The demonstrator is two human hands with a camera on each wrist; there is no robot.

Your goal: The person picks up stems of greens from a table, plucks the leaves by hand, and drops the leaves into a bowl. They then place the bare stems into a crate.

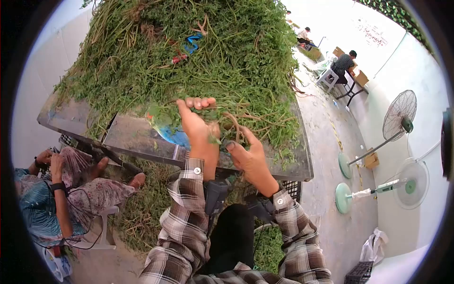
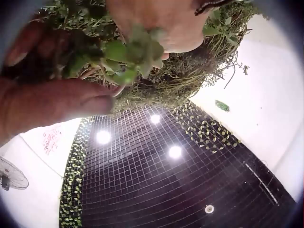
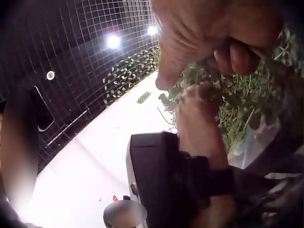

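Observation:
A big heap of leafy green plants [image 1: 227, 52] covers most of the dark table [image 1: 132, 137]. At its near edge my left hand [image 1: 201, 135], fingers curled, holds a leafy sprig [image 1: 165, 113]. Just to the right, my right hand [image 1: 253, 161] pinches plant stems [image 1: 234, 120] between thumb and fingers. The left wrist view has blurred leaves [image 2: 123, 54] between my left thumb [image 2: 57, 102] and my right hand [image 2: 161, 21]. From the right wrist, my right hand [image 3: 204, 38] partly hides the greens and my left hand [image 3: 202, 121].
Blue printed plastic [image 1: 172, 135] lies beside my left hand; a blue strip [image 1: 192, 42] and a red scrap [image 1: 179, 58] lie on the heap. A seated person [image 1: 47, 203] is at lower left. Fans [image 1: 399, 113] stand right, with people working behind. Cut greens [image 1: 142, 208] cover floor below.

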